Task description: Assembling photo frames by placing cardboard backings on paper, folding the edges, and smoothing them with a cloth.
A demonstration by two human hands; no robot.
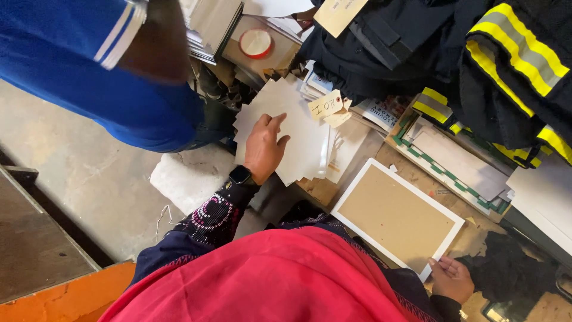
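Note:
My left hand, with a dark smartwatch on the wrist, lies flat with fingers spread on a fanned stack of white sheets. My right hand grips the lower corner of a white-framed board with a brown cardboard face, which lies tilted on the brown surface. A small cream tag rests on the top edge of the white sheets.
A person in a blue shirt bends in at the top left. Dark garments with yellow reflective stripes hang at the top right. A red-rimmed round lid sits on a box. Stacked papers and a green-edged board lie at the right.

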